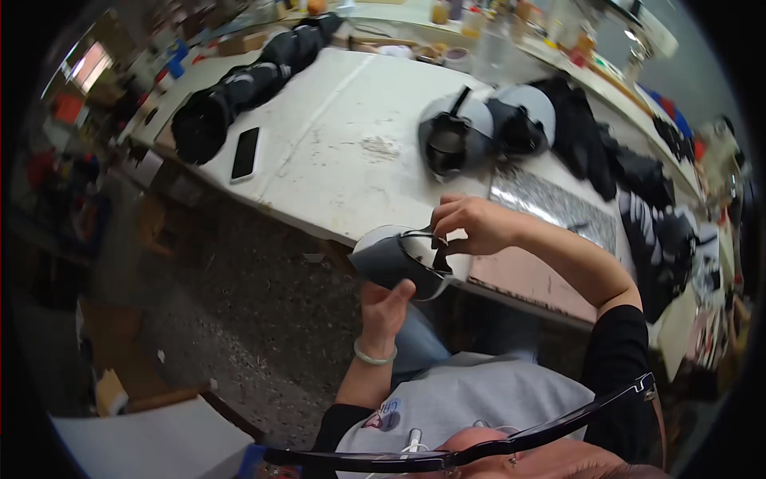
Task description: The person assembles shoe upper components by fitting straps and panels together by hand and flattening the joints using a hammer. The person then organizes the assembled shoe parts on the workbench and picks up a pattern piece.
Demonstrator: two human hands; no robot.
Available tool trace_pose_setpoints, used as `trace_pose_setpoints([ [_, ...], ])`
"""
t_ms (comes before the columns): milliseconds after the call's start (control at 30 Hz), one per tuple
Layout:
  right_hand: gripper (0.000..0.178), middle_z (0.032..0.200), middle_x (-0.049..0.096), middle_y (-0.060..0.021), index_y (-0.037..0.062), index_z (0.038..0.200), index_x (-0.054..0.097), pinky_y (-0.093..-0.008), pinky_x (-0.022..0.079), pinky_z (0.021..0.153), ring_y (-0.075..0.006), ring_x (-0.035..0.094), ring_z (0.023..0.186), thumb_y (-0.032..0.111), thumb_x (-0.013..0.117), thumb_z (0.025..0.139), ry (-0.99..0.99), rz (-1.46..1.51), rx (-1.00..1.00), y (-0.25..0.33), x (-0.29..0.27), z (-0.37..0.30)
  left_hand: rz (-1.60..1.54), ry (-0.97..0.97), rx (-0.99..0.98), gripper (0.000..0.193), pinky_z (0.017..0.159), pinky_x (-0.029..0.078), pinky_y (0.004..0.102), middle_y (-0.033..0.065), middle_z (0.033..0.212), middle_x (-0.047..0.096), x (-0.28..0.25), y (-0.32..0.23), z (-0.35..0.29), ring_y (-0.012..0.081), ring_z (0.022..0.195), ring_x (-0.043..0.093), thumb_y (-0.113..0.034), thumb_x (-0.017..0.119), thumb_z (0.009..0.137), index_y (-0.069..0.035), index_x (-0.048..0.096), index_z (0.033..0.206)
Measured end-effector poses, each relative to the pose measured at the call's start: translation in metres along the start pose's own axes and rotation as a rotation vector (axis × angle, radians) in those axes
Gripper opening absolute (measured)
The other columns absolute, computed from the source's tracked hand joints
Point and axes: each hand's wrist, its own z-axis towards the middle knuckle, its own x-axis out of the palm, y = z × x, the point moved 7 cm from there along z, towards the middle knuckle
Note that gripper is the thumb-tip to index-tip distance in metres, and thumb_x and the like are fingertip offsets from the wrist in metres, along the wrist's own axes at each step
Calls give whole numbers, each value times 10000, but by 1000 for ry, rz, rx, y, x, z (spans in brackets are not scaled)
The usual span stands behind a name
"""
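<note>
Just off the table's front edge I hold a curved dark grey piece with a pale inside, shaped like a cap or a shoe upper; I cannot tell which. My left hand grips it from below, thumb pressed against its lower edge. From above, my right hand pinches a black strip at the piece's right-hand opening. Whatever else lies between those right fingertips is hidden. Beyond my right hand, two similar grey and black pieces stand side by side on the white table.
A phone lies near a long row of nested black pieces at the left. To the right are a grey speckled slab, a pink board and black pieces. Bottles line the back shelf. An opened carton sits lower left.
</note>
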Motion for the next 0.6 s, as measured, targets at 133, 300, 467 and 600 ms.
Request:
trace_pose_setpoints([
  [133, 474, 1127, 603, -99, 18, 1132, 624, -392, 416, 908, -285, 493, 1067, 187, 761, 711, -138, -22, -26, 60, 2, -47, 38, -242, 76, 300, 908, 456, 279, 95, 1164, 589, 20, -17, -23, 152, 1043, 569, -61, 592, 910, 16, 539, 1196],
  [300, 215, 810, 649, -44, 46, 884, 661, -321, 401, 822, -181, 567, 825, 219, 750, 791, -416, 482, -18, 88, 29, -70, 235, -212, 85, 489, 905, 461, 304, 94, 1141, 581, 67, -58, -68, 165, 1035, 571, -114, 665, 870, 19, 428, 1277],
  [467, 218, 836, 654, -47, 34, 911, 656, -285, 443, 753, -151, 573, 782, 207, 738, 808, -447, 790, 112, 78, 69, -72, 356, -161, -78, 594, 879, 476, 280, 82, 1067, 591, 76, -64, -84, 149, 990, 588, 36, 715, 770, 19, 383, 1262],
  [600, 269, 877, 666, -46, 40, 994, 656, -279, 464, 769, -135, 605, 827, 219, 738, 811, -318, 898, 221, 64, 93, -82, 612, -250, -49, 523, 831, 506, 285, 84, 1061, 593, 64, -54, -88, 147, 953, 603, 71, 668, 792, 25, 390, 1232],
])
